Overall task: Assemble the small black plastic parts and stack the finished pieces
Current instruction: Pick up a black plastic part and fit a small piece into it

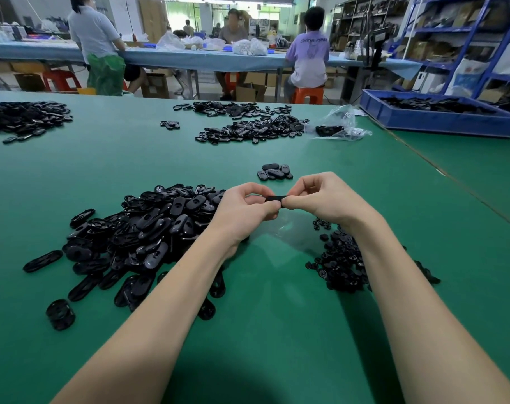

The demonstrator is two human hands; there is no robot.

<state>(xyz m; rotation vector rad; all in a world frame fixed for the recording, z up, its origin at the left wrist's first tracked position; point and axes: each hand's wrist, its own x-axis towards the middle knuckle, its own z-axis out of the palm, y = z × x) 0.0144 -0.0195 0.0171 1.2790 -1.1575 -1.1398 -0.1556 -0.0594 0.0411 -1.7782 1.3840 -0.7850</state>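
- I have both hands raised just above the green table (pixel 277 330), meeting in the middle, and between them sits 1 black oval part (pixel 275 198), held edge-on to the camera.
- My left hand (pixel 242 211) pinches its left end between thumb and curled fingers; my right hand (pixel 320 199) pinches the right end the same way. Neither hand is spread wide; both are closed tight on the piece.
- I judge this 2-handed grip is there to squeeze a small insert into the oval shell, with pressure from each end. Whether the insert is already seated I cannot tell, since my fingers hide the faces of the part.
- The big heap of oval shells (pixel 143 234) lies just beside my left forearm, so that hand can reach a fresh 1 quickly.
- The pile of small round pieces (pixel 339 263) lies under and beside my right wrist, feeding that hand the same way.
- A small stack of finished pieces (pixel 274 171) sits on the table just beyond my hands, near enough to drop the next 1 onto; I take it as the output spot.
- More black heaps (pixel 248 129) lie well apart at the far side, next to a clear plastic bag (pixel 338 123) and a blue bin (pixel 440 118).
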